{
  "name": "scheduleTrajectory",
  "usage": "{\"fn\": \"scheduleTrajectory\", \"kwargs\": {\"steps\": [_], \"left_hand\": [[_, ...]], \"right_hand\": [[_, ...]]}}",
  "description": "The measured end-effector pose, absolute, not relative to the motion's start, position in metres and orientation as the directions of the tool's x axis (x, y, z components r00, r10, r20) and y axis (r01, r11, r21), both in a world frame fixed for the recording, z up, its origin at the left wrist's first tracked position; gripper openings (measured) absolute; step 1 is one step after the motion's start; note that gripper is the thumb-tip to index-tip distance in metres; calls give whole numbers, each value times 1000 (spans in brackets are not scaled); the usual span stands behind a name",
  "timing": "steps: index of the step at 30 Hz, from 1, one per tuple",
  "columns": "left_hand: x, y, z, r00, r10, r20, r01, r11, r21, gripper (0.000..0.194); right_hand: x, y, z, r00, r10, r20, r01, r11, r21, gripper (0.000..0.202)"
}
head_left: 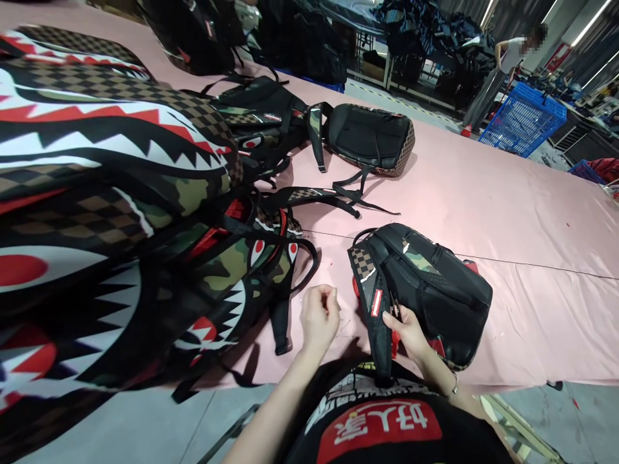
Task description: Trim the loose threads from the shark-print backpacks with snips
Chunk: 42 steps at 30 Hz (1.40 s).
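A black backpack (440,290) with camouflage and checkered trim lies back side up on the table in front of me. My right hand (409,332) grips its padded shoulder strap (378,322), thumb on top beside a small red-and-white label (376,303). The strap hangs towards my body. To the left of that backpack, my left hand (322,316) is above the pink surface with its fingers curled into a pinch. Whatever is between those fingertips, if anything, is too small to make out. Red material shows beneath the strap, near my right fingers.
Shark-mouth backpacks (106,148) pile high on the left, their loose straps reaching towards my left hand. Another backpack (370,135) lies farther back on the pink table (541,219). Beyond the table are a blue crate (522,119) and a standing person (507,61).
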<state>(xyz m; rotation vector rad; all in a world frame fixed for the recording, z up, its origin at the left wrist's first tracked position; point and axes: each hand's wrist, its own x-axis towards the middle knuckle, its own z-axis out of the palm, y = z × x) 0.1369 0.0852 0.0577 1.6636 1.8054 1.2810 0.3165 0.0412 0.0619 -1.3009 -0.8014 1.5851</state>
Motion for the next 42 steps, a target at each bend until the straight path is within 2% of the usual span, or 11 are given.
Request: {"fn": "scheduleTrajectory", "kwargs": {"steps": [2,5,8,12,17,20,25,28,31,35,42], "left_hand": [[123,89,55,-252,947,198,522,-39,852,14],[108,89,49,-203,976,81,430,15,903,19],[107,85,41,-164,986,-5,362,65,930,23],[117,83,32,-16,995,-99,339,99,936,35],[128,95,19,100,994,-49,446,-1,895,24],[133,108,10,139,990,-14,486,-56,872,28],[144,133,-11,160,986,-45,511,-44,858,23],[156,145,-29,152,984,-98,529,3,849,19],[171,153,-41,171,975,-144,526,33,850,17],[193,161,-47,216,963,-164,503,34,863,19],[219,175,-67,235,930,-283,544,115,831,23]], "right_hand": [[330,38,51,-37,930,-366,-144,-368,-919,38],[359,32,33,-1,952,-306,140,-303,-943,37],[385,23,25,50,960,-275,430,-270,-862,34],[403,10,33,-19,935,-355,605,-271,-749,26],[428,-15,46,-205,844,-497,680,-242,-692,18],[468,-36,49,-197,794,-575,714,-286,-640,15],[549,-56,57,209,851,-481,816,-423,-395,24],[573,-54,60,443,800,-405,819,-545,-179,29],[579,-54,58,588,742,-322,766,-639,-74,32],[572,-62,51,676,697,-239,702,-708,-81,39],[552,-75,49,656,748,-103,730,-663,-169,38]]}}
